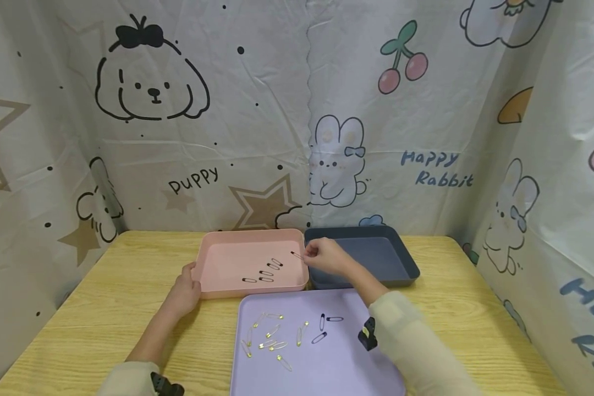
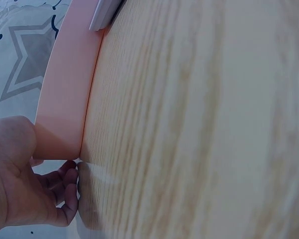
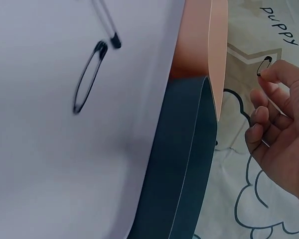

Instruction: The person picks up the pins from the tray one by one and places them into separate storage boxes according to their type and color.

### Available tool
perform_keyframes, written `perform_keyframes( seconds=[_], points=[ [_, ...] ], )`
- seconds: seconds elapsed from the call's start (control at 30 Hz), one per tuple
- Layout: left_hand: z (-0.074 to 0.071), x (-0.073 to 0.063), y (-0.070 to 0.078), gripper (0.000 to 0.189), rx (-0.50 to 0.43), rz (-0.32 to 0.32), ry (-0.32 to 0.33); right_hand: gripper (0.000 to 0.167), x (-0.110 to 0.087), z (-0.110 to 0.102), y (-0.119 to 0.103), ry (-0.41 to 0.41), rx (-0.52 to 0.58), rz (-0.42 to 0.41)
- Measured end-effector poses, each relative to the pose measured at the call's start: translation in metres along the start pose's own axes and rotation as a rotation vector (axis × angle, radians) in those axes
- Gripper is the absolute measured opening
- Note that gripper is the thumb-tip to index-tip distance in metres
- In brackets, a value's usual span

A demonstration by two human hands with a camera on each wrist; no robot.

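A black safety pin is pinched between the thumb and forefinger of my right hand, over the right side of the pink tray. Several black safety pins lie in that tray. My left hand holds the pink tray by its near left corner, thumb on the front wall and fingers curled at the left end, as the left wrist view shows. On the lilac tray are 3 black safety pins at the right and several gold safety pins at the left.
A dark blue tray stands against the right side of the pink one, under my right wrist. The lilac tray sits in front of both on a wooden table. A printed curtain hangs behind and at both sides.
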State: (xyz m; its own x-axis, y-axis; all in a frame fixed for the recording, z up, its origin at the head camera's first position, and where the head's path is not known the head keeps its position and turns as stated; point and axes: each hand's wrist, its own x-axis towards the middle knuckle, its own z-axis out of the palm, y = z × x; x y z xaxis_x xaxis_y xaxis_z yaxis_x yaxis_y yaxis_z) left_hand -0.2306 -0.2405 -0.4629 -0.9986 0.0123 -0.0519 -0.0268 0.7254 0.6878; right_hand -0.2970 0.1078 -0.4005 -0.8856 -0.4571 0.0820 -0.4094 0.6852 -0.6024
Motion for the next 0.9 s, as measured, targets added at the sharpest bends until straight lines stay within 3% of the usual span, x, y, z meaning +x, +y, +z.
perform_keyframes(
  seconds=[0.63,0.9],
  points=[
    [0.001,0.003,-0.002,0.056,0.002,0.007,0.008,0.009,0.031,0.018,-0.026,-0.037,0.010,-0.023],
    [0.000,0.001,-0.002,0.056,0.004,0.005,0.008,0.010,0.044,0.028,-0.035,-0.022,0.028,-0.092]
  ],
)
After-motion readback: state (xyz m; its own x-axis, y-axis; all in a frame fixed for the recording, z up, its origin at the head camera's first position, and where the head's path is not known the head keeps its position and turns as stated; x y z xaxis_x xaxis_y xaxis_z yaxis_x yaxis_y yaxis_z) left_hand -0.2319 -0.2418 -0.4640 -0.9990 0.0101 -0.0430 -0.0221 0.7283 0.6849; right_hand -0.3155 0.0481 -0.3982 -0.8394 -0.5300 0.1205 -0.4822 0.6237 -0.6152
